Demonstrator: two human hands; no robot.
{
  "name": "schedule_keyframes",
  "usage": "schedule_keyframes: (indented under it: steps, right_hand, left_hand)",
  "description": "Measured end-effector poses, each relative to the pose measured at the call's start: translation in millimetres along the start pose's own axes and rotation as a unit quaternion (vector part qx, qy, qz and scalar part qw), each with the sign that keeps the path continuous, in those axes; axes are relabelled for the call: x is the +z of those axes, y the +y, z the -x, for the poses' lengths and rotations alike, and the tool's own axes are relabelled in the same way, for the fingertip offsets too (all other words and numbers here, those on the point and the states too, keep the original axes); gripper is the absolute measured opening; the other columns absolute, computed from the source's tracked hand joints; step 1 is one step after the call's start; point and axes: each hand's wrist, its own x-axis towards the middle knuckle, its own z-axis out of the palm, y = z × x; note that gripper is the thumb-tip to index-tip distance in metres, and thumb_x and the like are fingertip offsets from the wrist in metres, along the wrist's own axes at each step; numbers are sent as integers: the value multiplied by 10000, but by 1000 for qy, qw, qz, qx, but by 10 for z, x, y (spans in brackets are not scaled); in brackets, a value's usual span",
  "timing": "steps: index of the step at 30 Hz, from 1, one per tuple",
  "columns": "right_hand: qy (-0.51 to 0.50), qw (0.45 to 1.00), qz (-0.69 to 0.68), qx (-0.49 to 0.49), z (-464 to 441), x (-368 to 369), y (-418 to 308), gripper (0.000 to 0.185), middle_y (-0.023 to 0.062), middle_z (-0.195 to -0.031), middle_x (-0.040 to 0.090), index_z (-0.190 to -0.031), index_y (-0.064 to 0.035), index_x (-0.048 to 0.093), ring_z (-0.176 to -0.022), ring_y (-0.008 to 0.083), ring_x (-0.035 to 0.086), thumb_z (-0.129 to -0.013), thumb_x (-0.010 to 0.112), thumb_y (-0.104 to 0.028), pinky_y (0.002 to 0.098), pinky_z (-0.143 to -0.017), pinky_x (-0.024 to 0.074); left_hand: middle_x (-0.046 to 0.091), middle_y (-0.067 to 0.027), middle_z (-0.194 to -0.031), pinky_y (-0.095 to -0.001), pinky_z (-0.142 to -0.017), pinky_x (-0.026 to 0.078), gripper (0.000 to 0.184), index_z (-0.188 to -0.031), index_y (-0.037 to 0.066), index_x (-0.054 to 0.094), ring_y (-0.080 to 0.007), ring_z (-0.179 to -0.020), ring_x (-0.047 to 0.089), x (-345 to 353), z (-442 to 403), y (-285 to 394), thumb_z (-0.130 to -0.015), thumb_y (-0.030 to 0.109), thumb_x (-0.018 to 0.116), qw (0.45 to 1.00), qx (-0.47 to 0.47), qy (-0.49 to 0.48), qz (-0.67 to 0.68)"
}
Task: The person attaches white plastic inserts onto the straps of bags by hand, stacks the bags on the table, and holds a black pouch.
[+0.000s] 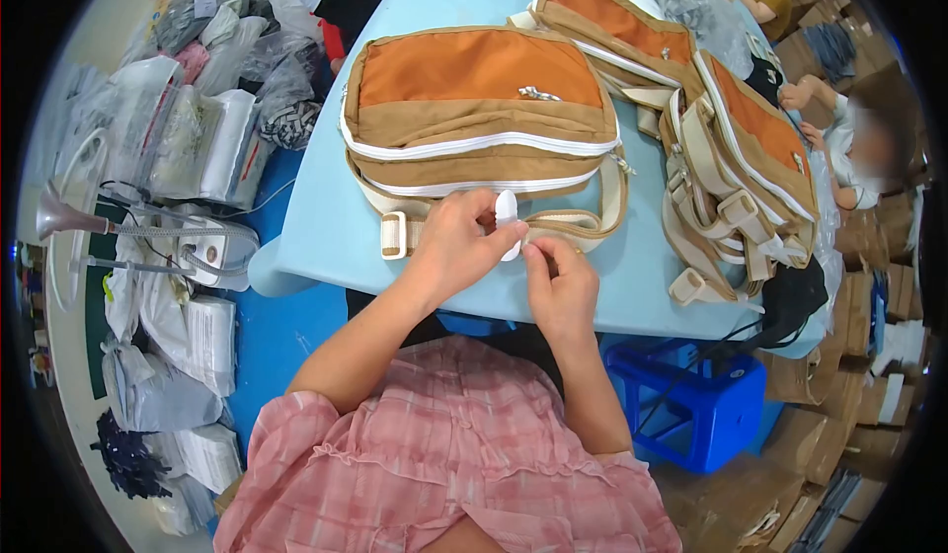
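1. Near bag [474, 79] lay flat by the near edge of the table [326, 197], left of its middle. Orange panel faced up and white zipper [479, 143] ran towards the person, probably to keep that side within easy reach.
2. Strap [578, 222] trailed between bag and near edge, its buckle [386, 235] to the left. Likely drawn out there so the hands could work on it without lifting the bag.
3. Left hand [454, 242]: fingers clamped on a slim white piece [507, 215], held upright over the strap, apparently to keep it steady and in view.
4. Right hand [568, 291]: fingers together in a pinch, just beside the white piece's lower end. Could not tell whether anything thin was between them. The closeness suggested fine work needing both hands.
5. Second bag [765, 133] lay along the right edge, third bag [612, 20] towards the far edge; seemingly set aside to leave elbow room.
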Motion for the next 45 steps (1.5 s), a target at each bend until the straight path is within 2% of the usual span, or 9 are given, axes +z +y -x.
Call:
schedule_keyframes:
  steps: [7,9,12,15,18,24,28,39,45]
  right_hand:
    - [-62,993,2,102,-128,55,1,134,131,-651,603,-752,-30,606,-612,296,595,-774,616,-162,387,-564,457]
    - [-85,989,5,123,-164,20,-7,152,138,-642,605,-739,-29,604,-609,302,595,-771,611,-177,395,-566,458]
    - [-126,986,45,95,-185,-16,-18,166,120,-631,607,-785,19,613,-563,177,583,-784,611,-147,304,-526,438]
    - [-128,985,75,93,-204,-25,-55,193,145,-654,611,-738,-36,610,-641,323,603,-774,604,-226,412,-582,461]
    - [-127,983,86,103,-210,-28,-53,175,138,-671,619,-755,-35,606,-649,321,606,-769,628,-208,407,-585,463]
    - [-47,995,6,-89,-130,-29,64,95,102,-767,604,-848,-35,601,-655,295,592,-764,637,-57,362,-576,464]
    - [0,990,32,-134,-154,1,55,120,101,-746,591,-874,-37,609,-664,281,590,-760,638,-57,356,-566,457]
    - [-274,949,-57,-143,-462,-207,110,125,95,-744,593,-877,-53,625,-675,272,579,-752,630,-54,341,-592,446]
    - [-288,950,-23,-123,-514,-201,111,70,111,-724,596,-807,-40,598,-672,292,577,-758,635,-73,335,-597,451]
  left_hand:
    - [619,-64,-728,-261,-600,448,175,-800,-15,609,-112,-666,562,80,46,-60,-759,144,671,993,61,50,-86]
    - [600,-88,-692,-288,-579,449,153,-754,-17,619,-168,-631,561,176,71,-145,-733,122,679,979,-37,89,179]
    - [599,-59,-695,-253,-560,438,114,-771,-20,627,-116,-622,542,193,69,-193,-748,83,668,960,-72,104,250]
    - [608,-65,-731,-276,-619,447,103,-772,0,637,-154,-673,559,174,115,-175,-737,87,680,960,-74,91,255]
    - [614,-64,-848,-317,-766,425,95,-774,45,651,-228,-818,554,151,195,-227,-720,104,702,983,84,116,114]
    - [600,-49,-830,-283,-709,441,85,-812,53,648,-202,-811,544,150,183,-186,-738,75,685,976,60,96,187]
    - [572,-37,-820,-263,-677,435,114,-817,69,653,-177,-807,529,105,139,-225,-719,70,711,974,162,68,142]
    - [511,-18,-932,-198,-631,423,108,-855,49,658,-75,-778,504,81,163,-249,-755,22,692,967,141,12,210]
    - [520,-28,-952,-201,-669,437,126,-877,38,647,-79,-816,514,60,182,-237,-759,17,685,971,94,2,218]
